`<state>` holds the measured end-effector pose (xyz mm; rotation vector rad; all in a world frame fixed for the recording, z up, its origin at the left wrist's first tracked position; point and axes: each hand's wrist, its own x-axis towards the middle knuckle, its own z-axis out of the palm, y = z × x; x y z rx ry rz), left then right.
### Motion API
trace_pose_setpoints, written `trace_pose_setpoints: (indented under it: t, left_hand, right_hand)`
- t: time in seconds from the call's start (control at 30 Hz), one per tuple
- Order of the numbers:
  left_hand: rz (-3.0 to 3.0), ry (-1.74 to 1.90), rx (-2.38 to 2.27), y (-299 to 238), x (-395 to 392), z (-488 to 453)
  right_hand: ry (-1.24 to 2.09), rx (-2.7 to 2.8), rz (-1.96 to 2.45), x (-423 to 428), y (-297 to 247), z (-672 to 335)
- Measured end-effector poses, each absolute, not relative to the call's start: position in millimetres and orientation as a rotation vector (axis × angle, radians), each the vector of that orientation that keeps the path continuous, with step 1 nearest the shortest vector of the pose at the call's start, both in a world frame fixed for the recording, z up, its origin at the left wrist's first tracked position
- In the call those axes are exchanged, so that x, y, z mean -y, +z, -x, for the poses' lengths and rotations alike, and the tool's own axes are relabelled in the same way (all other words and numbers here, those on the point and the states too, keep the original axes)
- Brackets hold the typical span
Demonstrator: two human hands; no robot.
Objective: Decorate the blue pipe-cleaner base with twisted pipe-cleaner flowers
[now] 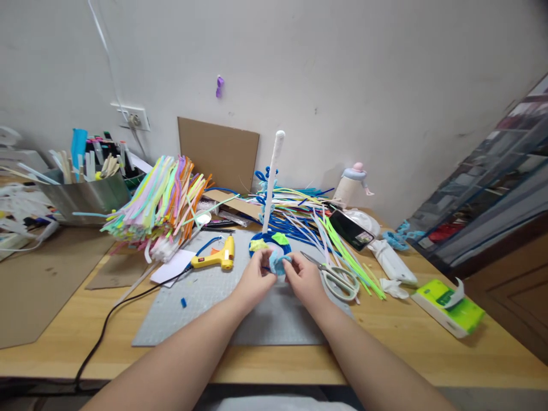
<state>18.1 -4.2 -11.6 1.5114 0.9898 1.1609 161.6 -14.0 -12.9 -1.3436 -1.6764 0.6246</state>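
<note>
Two hands meet over the middle of the grey mat (201, 305) in the head view. The left hand (256, 275) and the right hand (305, 278) each pinch one side of a small light-blue fuzzy piece (280, 264) between thumb and fingertips. The piece sits just in front of a round blue base (269, 244), from which a white fuzzy stick (273, 182) rises upright; two yellow-green bits lie on that base.

Containers: at the back left a grey metal tub (85, 197) holds pale flat sticks, pens and a blue sheet, all standing on end. At the right a green tissue pack (449, 308) lies on the wooden table (428, 354) with a white sheet curling out of its top. A pale bottle (351, 184) with a pink cap stands by the wall; what is in it cannot be seen.

A yellow glue gun (216, 260) lies on the mat left of the hands and scissors (340, 279) lie just right of them. A heap of pastel pipe cleaners (158, 205) sits behind the glue gun.

The exact shape of the blue piece is hard to make out, since the fingers cover its edges. Things at the far left edge are cut off and blurred.
</note>
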Motion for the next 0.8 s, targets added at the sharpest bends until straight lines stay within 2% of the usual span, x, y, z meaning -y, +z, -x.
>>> trace_pose_setpoints:
  t: [0.13, 0.33, 0.57, 0.8]
  left_hand:
    - [-1.568, 1.186, -1.068, -8.0, 6.4, -16.5]
    - [-1.811, 0.973, -1.311, -4.3, 4.5, -9.3]
    - [-2.016, 0.996, -1.364, -5.1, 4.9, -6.5]
    - [-1.928, 1.061, -1.345, -5.9, 8.6, -11.1]
  right_hand:
    - [0.621, 1.665, 1.342, 13.5, -16.0, -162.0]
    - [0.807, 1.743, 1.241, 18.0, -16.1, -160.4]
    - [0.73, 1.739, 1.289, 13.8, -20.7, -162.0]
    - [0.836, 1.671, 1.192, 19.1, -18.7, -156.1]
